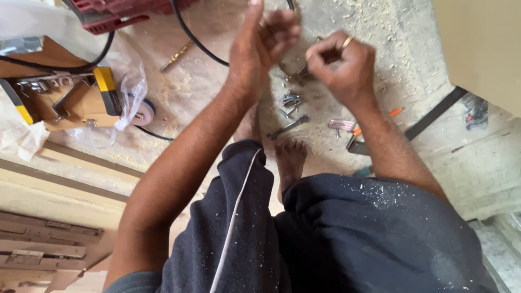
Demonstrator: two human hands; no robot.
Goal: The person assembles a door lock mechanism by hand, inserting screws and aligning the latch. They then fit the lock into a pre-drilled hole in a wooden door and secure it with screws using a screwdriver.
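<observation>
risk: small screws [302, 74] slipping down into sawdust on floor [206, 87] | left hand [260, 43] half-curled, cupping something unclear | right hand [342, 65] fisted, pinching screws above loose pile [291, 101] | cause: blurred, hurried hands, bare foot [290, 157] just beneath

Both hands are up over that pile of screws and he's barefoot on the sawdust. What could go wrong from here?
1. Loose screws lie right beside the bare foot; a step forward could mean a puncture.
2. The right hand is closed on small metal pieces, blurred; one could drop and vanish in the sawdust.
3. The black cable runs across the floor near the left hand and might snag a foot.
</observation>
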